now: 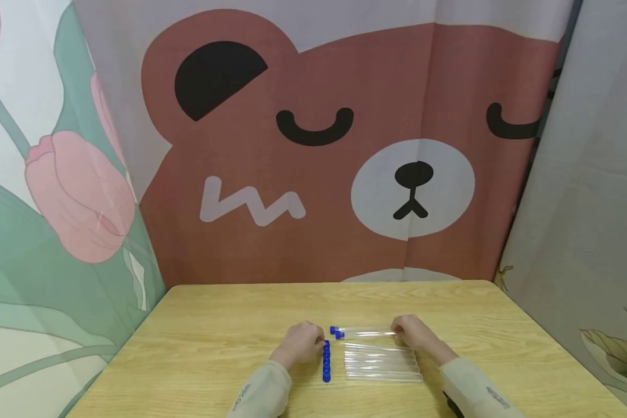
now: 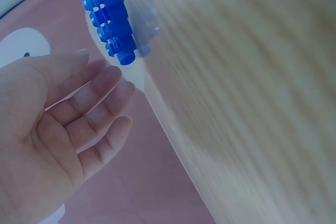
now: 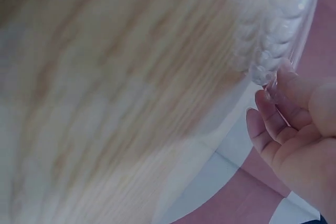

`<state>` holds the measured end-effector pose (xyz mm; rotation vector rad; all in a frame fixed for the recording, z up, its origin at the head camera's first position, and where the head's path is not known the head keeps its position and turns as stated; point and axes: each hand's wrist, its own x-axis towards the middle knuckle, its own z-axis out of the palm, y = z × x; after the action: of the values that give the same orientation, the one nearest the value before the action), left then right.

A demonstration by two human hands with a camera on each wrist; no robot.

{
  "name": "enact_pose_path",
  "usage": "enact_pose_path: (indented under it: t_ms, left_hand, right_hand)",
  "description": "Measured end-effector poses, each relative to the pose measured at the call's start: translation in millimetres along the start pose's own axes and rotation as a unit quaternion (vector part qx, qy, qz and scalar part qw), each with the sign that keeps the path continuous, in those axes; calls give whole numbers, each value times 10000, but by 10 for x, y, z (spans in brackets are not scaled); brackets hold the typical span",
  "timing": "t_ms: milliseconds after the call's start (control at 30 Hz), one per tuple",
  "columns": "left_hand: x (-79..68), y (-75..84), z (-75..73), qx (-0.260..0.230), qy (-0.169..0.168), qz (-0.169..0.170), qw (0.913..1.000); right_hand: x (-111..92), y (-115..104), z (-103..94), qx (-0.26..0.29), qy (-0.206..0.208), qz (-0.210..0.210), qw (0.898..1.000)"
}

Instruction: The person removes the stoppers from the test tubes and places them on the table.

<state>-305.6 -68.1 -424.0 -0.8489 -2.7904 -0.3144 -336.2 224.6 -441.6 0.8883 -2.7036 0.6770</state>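
A row of several blue caps (image 1: 326, 364) runs front to back on the wooden table. At its far end is my left hand (image 1: 303, 341), its fingers loosely bent; in the left wrist view those fingers (image 2: 92, 100) hold nothing and stay apart from the caps. Beyond the row lie two clear tubes (image 1: 368, 334) with blue caps on their left ends. My right hand (image 1: 415, 334) pinches the right end of a clear tube between thumb and fingers (image 3: 270, 116). Several uncapped clear tubes (image 1: 381, 363) lie side by side in front of it.
The light wooden table (image 1: 214, 337) reaches back to a curtain (image 1: 334, 249) with a bear print. A floral curtain (image 1: 83, 232) hangs at the left, and a grey-white one (image 1: 580, 203) at the right. A dark object (image 1: 451, 403) shows partly beneath the right sleeve.
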Motion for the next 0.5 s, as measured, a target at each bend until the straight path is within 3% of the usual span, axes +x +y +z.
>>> enact_pose_path:
  t_ms: [300,500]
  left_hand:
    - [-18,4,-46,-330,168,-66,9993]
    - [-25,-3,-48,-370,261,-113,9989]
  right_hand:
    - [-72,-105,-137,-11,330,198,9993]
    - [-123,-198,-267,129,548,586,9967]
